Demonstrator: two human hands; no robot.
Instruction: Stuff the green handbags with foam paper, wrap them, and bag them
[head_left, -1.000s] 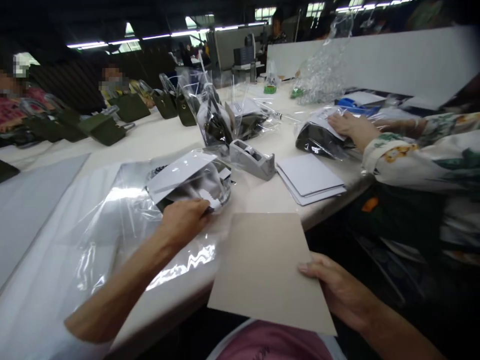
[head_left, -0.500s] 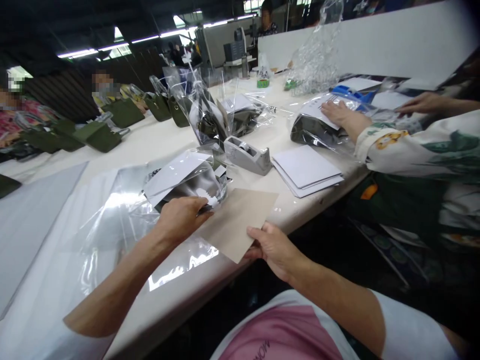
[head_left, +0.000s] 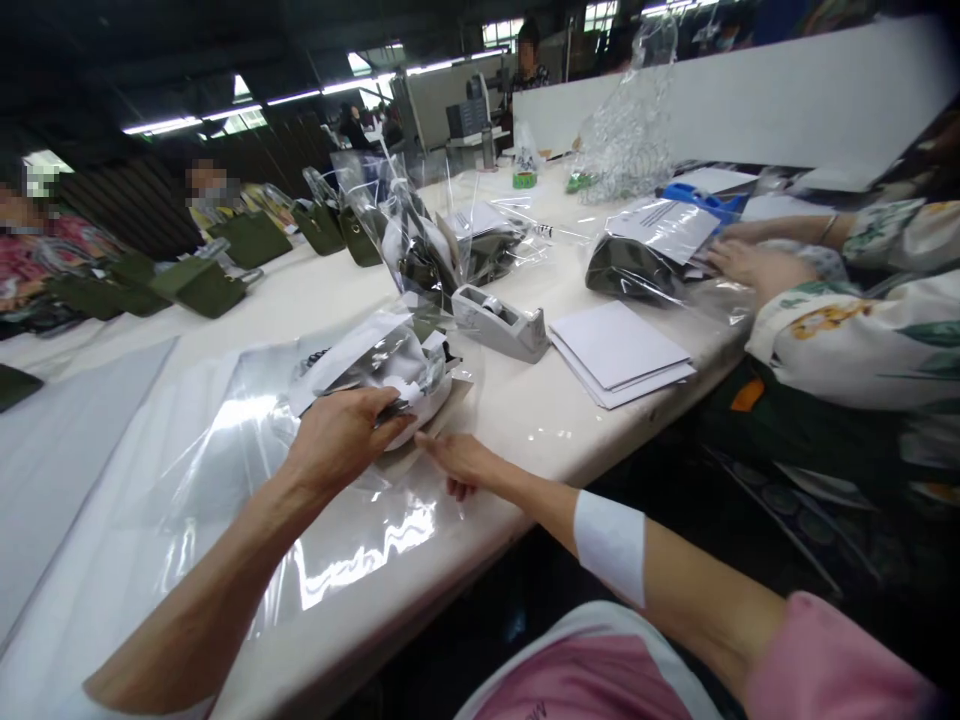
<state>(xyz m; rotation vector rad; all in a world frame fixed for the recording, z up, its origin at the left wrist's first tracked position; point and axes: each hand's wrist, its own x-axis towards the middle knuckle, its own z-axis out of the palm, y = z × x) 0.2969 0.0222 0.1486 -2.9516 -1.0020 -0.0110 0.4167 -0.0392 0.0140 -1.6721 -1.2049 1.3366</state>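
My left hand (head_left: 349, 425) pinches the near edge of a wrapped bag (head_left: 382, 365), which lies on its side in clear plastic with white paper on it. Beneath the bag, most of a tan card (head_left: 452, 405) is hidden; its right edge shows. My right hand (head_left: 457, 460) is at the card's near edge, thumb and forefinger together on it. A clear plastic sheet (head_left: 217, 450) spreads left of the bag. Beyond the bag stands a grey tape dispenser (head_left: 501, 325), with a stack of white cards (head_left: 619, 345) to its right.
At the right, a co-worker's hands (head_left: 757, 260) touch another plastic-wrapped bag (head_left: 649, 250). A blue tape dispenser (head_left: 701, 200) is behind it. Green bags (head_left: 247, 235) line the far left, near other people. An upright wrapped bag (head_left: 420, 240) stands mid-table.
My right hand has moved left, sliding the tan card mostly under the wrapped bag. My left hand still grips the bag's edge. The co-worker's hands have shifted toward the right end of their bag.
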